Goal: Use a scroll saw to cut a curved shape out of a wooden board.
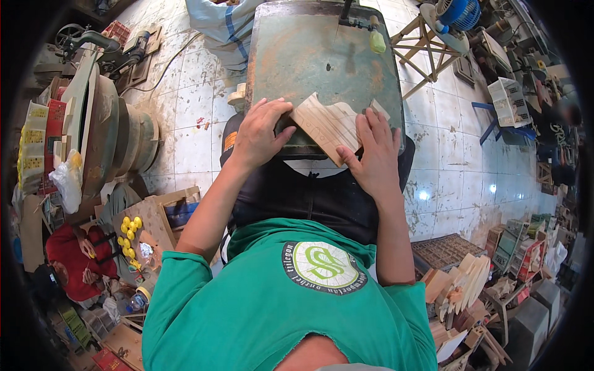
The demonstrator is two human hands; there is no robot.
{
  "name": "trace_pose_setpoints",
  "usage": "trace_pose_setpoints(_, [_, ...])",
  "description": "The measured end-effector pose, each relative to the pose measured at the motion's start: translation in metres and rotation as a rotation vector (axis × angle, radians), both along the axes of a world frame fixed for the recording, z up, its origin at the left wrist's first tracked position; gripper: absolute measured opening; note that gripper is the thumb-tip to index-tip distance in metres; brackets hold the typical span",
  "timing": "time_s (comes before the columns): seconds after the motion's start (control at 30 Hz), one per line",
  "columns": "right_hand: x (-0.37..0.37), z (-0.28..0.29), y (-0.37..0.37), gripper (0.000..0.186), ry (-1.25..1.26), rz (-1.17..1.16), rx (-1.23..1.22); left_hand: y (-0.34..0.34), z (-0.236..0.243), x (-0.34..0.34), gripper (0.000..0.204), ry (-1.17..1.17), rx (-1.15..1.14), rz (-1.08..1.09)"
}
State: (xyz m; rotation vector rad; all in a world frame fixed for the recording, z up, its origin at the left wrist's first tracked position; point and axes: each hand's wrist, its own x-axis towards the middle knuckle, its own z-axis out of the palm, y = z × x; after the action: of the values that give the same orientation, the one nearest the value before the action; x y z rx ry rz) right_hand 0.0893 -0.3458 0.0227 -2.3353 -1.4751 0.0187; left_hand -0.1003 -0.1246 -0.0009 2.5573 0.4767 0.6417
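Observation:
A pale wooden cut-out board [318, 127], with wood grain and a shaped edge, lies at a slant on a worn green-grey work table [297, 55], reaching over its near edge. My left hand [263, 133] is at the board's left corner, fingertips near or touching it, thumb and fingers apart. My right hand [374, 148] grips the board's right side, thumb on its lower part and fingers over its edge. A smaller pale wood offcut [381, 109] lies behind my right fingers.
A tool with a thin blade [349, 21] rises at the table's back. A machine [130, 46] and stacked round forms [127, 136] stand left. A co-worker in red [80, 260] works lower left beside yellow pieces [130, 241]. A blue fan [455, 15] and wood pieces [464, 284] are right.

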Motion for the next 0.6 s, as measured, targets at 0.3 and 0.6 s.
trace_pose_setpoints(0.3, [-0.009, 0.001, -0.002, 0.072, 0.097, 0.022, 0.177, 0.001, -0.001, -0.002, 0.031, -0.188, 0.091, 0.012])
trace_pose_setpoints(0.6, [-0.007, 0.008, 0.024, 0.080, 0.040, 0.077, 0.185, 0.003, 0.000, 0.000, 0.029, -0.188, 0.095, -0.017])
